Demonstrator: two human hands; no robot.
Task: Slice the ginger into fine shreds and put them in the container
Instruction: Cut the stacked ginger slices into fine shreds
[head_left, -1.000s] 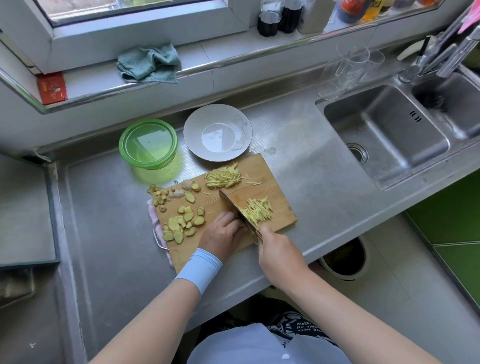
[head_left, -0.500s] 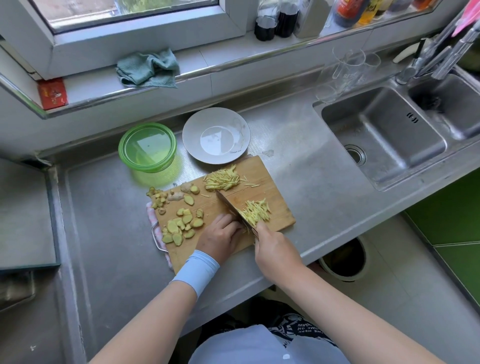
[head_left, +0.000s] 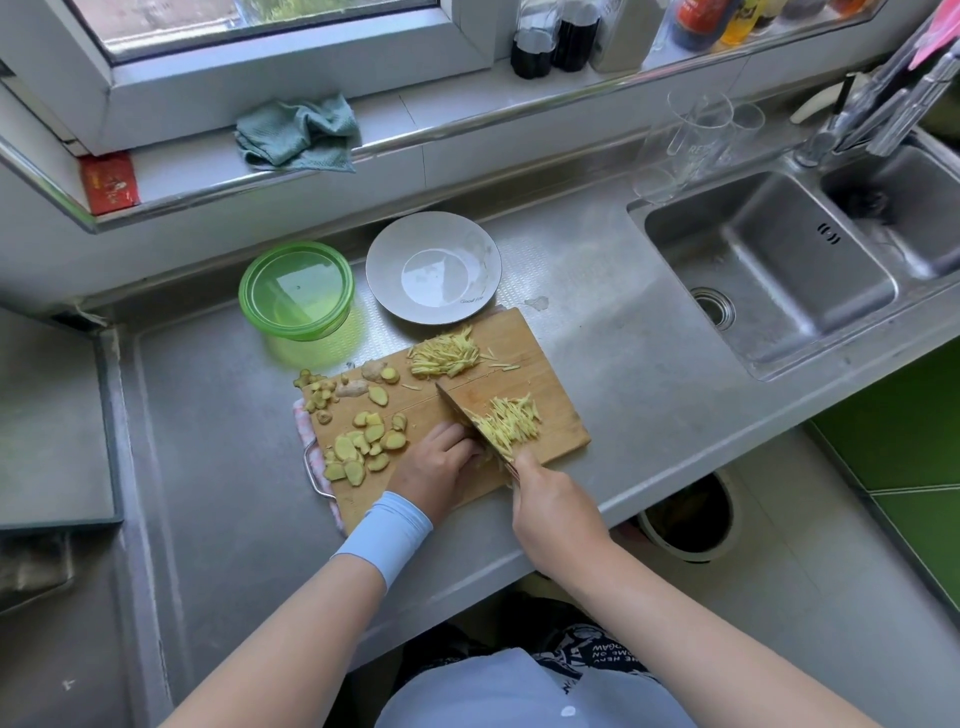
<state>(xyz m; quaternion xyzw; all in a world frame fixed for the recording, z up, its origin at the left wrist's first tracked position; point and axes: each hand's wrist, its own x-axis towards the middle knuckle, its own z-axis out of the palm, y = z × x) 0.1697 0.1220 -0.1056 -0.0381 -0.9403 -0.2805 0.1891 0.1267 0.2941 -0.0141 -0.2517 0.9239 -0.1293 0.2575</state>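
While knife (head_left: 460, 408) is gripped by right hand (head_left: 558, 512), blade down on cutting board (head_left: 553, 364) | ginger stack (head_left: 490, 453) is pinned under curled left hand (head_left: 436, 467) at blade | shreds (head_left: 511, 423) are piled beside blade | container (head_left: 296, 291) is set behind board

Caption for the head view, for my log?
Right hand shreds yellow ginger with a steel cleaver on a wooden cutting board, curled left hand steadying it; round green plastic container behind.

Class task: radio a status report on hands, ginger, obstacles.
Right hand grips knife, left hand holds ginger at blade. Shreds piled on board, slices left, container without shreds. Plate beside container, not blocking.
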